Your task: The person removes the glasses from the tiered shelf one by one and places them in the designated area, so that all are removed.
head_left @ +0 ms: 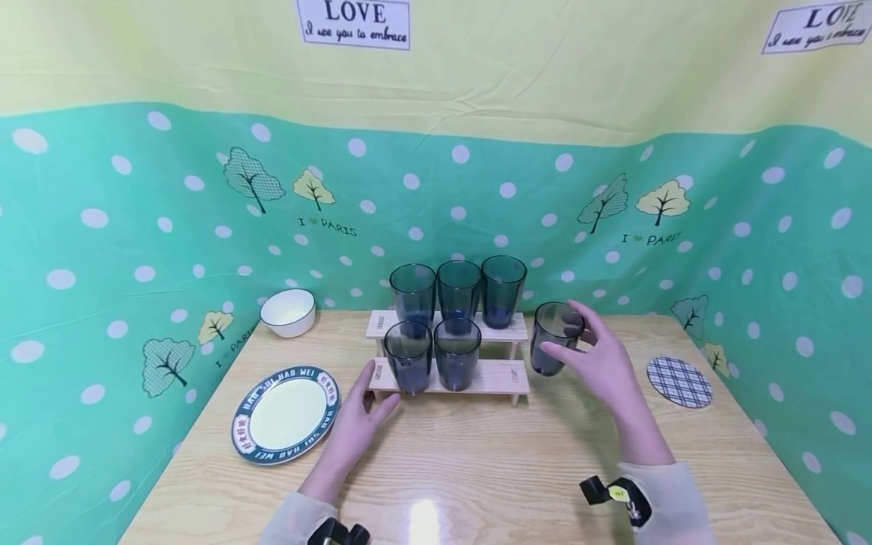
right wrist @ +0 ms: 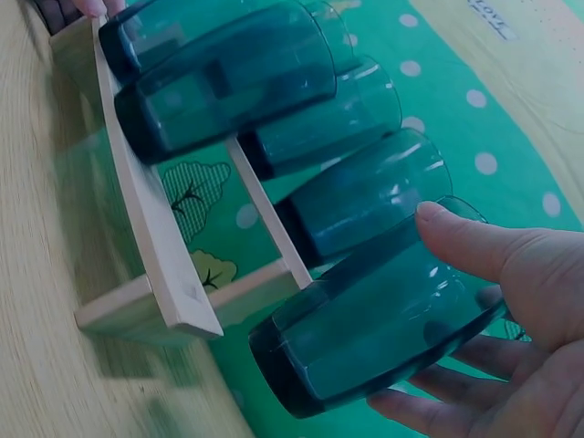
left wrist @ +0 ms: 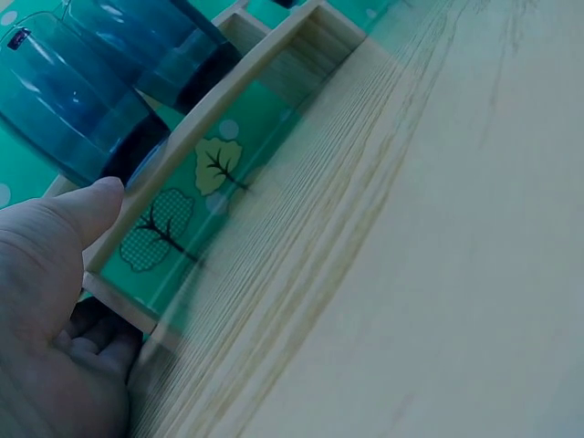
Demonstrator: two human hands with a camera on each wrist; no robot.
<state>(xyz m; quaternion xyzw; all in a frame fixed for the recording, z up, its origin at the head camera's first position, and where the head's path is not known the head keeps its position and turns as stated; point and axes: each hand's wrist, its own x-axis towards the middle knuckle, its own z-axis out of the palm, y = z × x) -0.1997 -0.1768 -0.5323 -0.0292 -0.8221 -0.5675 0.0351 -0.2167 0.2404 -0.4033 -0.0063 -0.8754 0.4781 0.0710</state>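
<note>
Right hand (head_left: 602, 363): we see it curled around a dark blue-tinted glass tumbler (head_left: 553, 338), thumb on the near side and fingers round the far side, as the right wrist view confirms. The tumbler is upright, just beside the right end of the two-tier wooden rack (head_left: 500, 377), near its lower step; we cannot tell whether its base touches the wooden table (head_left: 518, 469).

Left hand (head_left: 359, 418): it grips the left end of the rack's lower step, thumb on the top edge, fingers curled under the end, per the left wrist view.

On the rack we count five more tumblers, upright: three on the upper step (head_left: 459, 291), two on the lower step (head_left: 432, 354).

Also on the table: a white bowl (head_left: 288, 312) at back left, a blue-rimmed plate (head_left: 286, 414) left of the left hand, and a plaid round coaster (head_left: 678, 381) at right.
</note>
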